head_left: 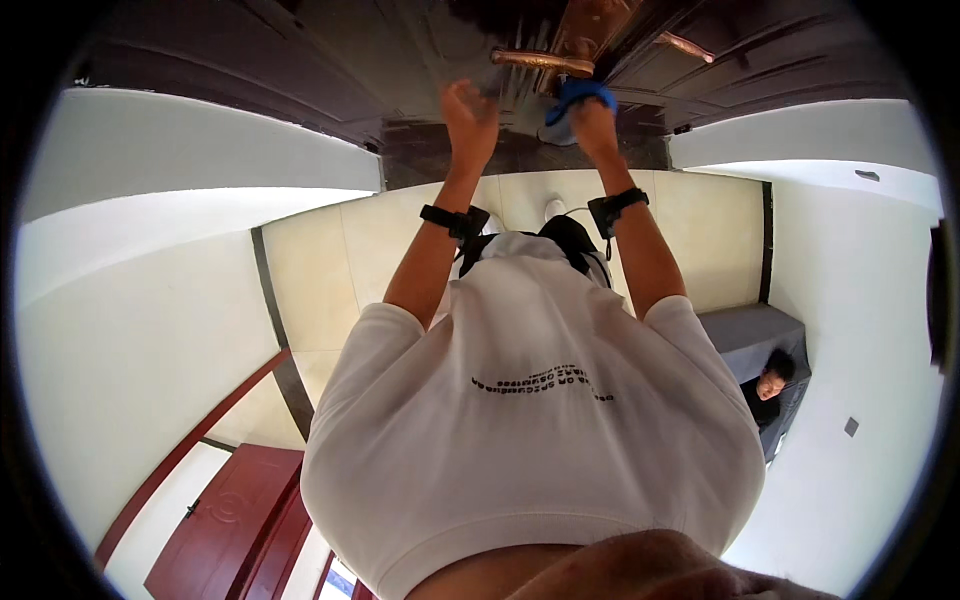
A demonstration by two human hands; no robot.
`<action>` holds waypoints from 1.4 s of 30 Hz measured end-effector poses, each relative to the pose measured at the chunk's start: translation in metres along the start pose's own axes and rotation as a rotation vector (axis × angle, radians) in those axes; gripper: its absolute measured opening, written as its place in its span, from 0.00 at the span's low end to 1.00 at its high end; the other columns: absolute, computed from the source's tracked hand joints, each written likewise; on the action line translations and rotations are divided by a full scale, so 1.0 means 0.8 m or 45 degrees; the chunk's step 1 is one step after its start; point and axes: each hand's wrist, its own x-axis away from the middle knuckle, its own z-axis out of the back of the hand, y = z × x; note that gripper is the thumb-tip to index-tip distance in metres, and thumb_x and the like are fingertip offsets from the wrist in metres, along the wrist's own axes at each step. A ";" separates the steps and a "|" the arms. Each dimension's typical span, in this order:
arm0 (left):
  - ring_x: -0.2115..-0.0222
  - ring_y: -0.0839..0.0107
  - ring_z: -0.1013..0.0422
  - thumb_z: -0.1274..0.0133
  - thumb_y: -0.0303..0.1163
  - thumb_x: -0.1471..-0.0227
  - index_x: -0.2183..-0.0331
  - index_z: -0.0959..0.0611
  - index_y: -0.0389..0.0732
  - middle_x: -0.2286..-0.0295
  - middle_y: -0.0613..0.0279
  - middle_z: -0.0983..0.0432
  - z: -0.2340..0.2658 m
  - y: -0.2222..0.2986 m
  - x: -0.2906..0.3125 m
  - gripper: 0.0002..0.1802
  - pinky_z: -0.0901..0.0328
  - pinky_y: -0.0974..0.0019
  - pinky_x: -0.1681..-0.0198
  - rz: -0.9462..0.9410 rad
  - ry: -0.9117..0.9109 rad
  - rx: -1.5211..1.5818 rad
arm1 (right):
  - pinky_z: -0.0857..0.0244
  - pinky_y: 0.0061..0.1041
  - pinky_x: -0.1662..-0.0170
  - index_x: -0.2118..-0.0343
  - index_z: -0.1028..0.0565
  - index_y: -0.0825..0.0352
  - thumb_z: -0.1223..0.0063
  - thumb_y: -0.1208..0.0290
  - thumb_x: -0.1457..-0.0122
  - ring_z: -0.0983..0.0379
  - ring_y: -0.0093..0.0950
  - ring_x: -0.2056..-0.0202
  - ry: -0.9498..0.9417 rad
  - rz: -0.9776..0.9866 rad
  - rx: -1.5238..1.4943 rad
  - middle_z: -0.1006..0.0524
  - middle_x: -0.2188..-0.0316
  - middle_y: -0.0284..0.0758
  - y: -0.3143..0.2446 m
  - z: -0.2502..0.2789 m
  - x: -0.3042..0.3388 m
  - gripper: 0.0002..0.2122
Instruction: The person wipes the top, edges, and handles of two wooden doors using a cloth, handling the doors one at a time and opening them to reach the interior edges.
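Observation:
In my right hand (597,128) is a bunched blue cloth (580,95), held against the dark brown door (420,60) just below its copper-coloured lever handle (535,60). The fingers are closed round the cloth and partly hidden by it. My left hand (468,112) is raised in front of the door, to the left of the cloth and below the end of the lever. Its fingers are curled in, slightly blurred, and nothing shows in them. Black bands with small dark devices circle both of my wrists.
A second copper handle (688,46) is on the door's right part. White walls stand on both sides of the pale tiled floor (370,240). Behind me on the right, a person (765,400) is by a dark grey piece of furniture (745,335). A red door (225,520) is at the lower left.

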 end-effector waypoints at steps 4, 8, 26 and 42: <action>0.57 0.64 0.29 0.40 0.27 0.56 0.45 0.38 0.35 0.53 0.51 0.29 -0.020 -0.047 0.034 0.38 0.33 0.61 0.54 0.626 -0.697 -0.109 | 0.33 0.45 0.66 0.75 0.27 0.73 0.49 0.65 0.44 0.27 0.51 0.71 -0.494 0.124 -0.058 0.25 0.75 0.52 -0.038 -0.015 0.017 0.13; 0.61 0.67 0.27 0.37 0.30 0.57 0.49 0.31 0.37 0.53 0.55 0.28 -0.037 -0.087 0.045 0.33 0.32 0.61 0.57 0.677 -0.656 0.455 | 0.30 0.42 0.65 0.72 0.26 0.72 0.50 0.64 0.43 0.26 0.51 0.68 -0.774 0.295 -0.004 0.24 0.71 0.51 -0.105 0.019 0.022 0.13; 0.58 0.52 0.30 0.39 0.23 0.67 0.50 0.25 0.54 0.61 0.52 0.27 -0.024 0.120 -0.099 0.37 0.34 0.53 0.53 -0.651 -0.454 -0.945 | 0.32 0.37 0.48 0.54 0.24 0.64 0.44 0.78 0.47 0.28 0.42 0.49 -0.027 0.416 -0.123 0.25 0.50 0.42 -0.107 0.091 -0.094 0.16; 0.60 0.66 0.25 0.46 0.37 0.43 0.51 0.25 0.43 0.60 0.62 0.22 -0.049 0.064 -0.103 0.19 0.30 0.63 0.55 0.870 0.001 1.110 | 0.34 0.36 0.44 0.59 0.21 0.67 0.46 0.79 0.43 0.28 0.37 0.49 0.129 0.435 -0.271 0.23 0.54 0.40 -0.115 0.082 -0.093 0.09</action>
